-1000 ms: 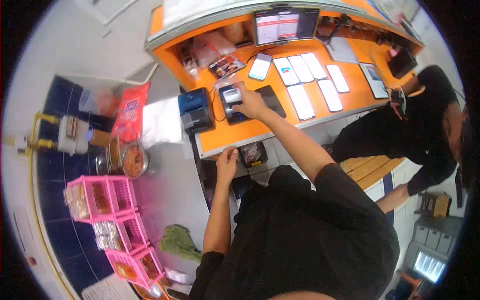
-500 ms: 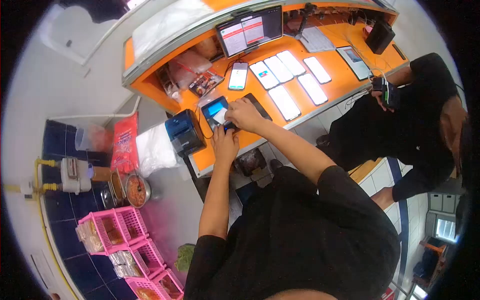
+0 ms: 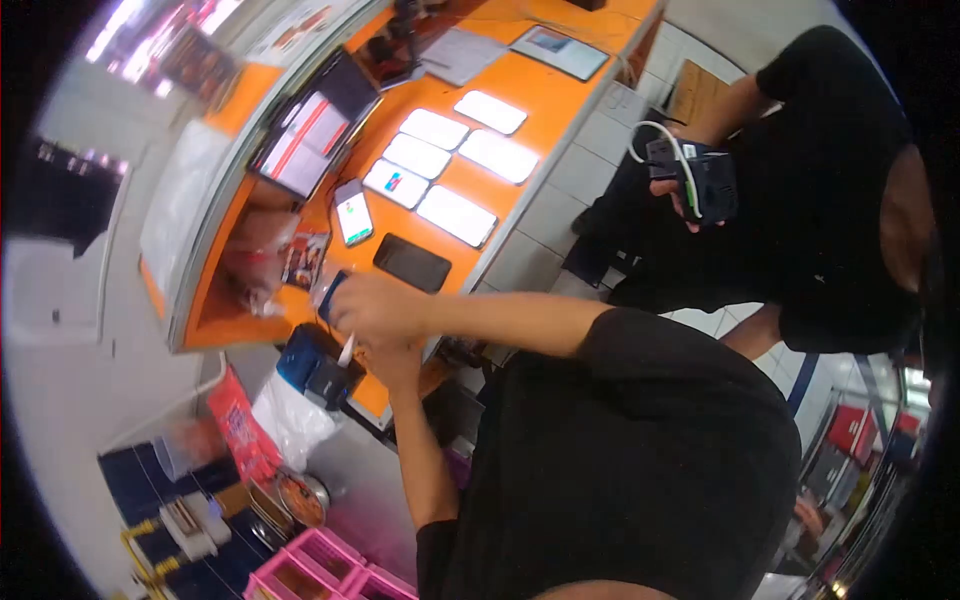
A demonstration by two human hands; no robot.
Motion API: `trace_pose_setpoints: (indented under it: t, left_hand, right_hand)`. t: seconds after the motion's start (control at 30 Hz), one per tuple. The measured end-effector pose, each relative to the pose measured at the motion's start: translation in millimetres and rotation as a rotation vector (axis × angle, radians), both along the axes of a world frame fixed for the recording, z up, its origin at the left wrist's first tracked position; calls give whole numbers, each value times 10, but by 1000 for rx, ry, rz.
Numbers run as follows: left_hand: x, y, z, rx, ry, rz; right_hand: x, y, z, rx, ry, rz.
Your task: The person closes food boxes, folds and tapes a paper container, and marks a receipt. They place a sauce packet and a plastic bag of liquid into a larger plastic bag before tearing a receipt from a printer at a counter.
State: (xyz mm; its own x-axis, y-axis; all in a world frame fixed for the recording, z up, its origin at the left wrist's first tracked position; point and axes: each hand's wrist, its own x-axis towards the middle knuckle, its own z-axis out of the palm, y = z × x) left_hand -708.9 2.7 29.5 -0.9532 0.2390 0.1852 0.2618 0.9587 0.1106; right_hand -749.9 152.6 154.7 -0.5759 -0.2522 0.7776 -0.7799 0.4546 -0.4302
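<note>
My right hand (image 3: 375,308) is closed, fingers curled over something I cannot make out, next to a dark blue-edged device (image 3: 337,292) near the counter's left end. Just below it and partly hidden by it, my left hand (image 3: 392,364) is closed too; what it grips is unclear. A small white slip (image 3: 347,350) sticks out beside both hands. A black printer (image 3: 330,382) stands at the counter's corner. To the right of the hands, a dark-screened phone (image 3: 411,262) lies on the orange counter (image 3: 520,95), with a lit phone (image 3: 353,214) beyond.
Several bright-screened phones (image 3: 457,215) lie along the counter, below a monitor (image 3: 314,128) and near a tablet (image 3: 558,52). At right, a co-worker in black (image 3: 790,190) holds a black device with a white cable (image 3: 708,183). Pink baskets (image 3: 310,565) stand at lower left.
The view has turned, shifting the phones leftward and the co-worker's device up and left. My hands have come together, away from the screen. The dark phone is now uncovered.
</note>
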Motion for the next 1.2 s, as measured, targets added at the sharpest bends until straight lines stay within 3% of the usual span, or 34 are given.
trace_pose_setpoints:
  t: [0.03,0.07,0.1,0.17,0.3,0.37,0.47,0.67,1.2]
  left_hand:
    - [53,9,18,-9,-12,9]
    - [96,21,66,-21,-21,14]
    - [116,35,134,-38,-27,13]
    - [101,45,245,-83,-26,-7]
    - [-39,-65,279,-130,-126,-89]
    - [-107,-82,333,-131,-178,-109]
    - [-240,-166,283,-194,-209,-149]
    - [-456,-109,487,-245,-276,-154]
    - [-536,-64,763,-255,-413,-106]
  right_hand:
    - [276,-142,287,-181,12,-100]
    - [277,-185,317,-47,32,189]
    - [484,-315,450,162,-135,210]
    - [791,-327,705,-79,-270,609]
    - [1101,-752,942,-32,-238,860]
    - [1191,-899,1106,69,-231,877]
    - [1082,-1434,1116,12,159,967]
    - [911,-2020,1262,-64,150,930]
    - [827,-2190,1130,-78,81,858]
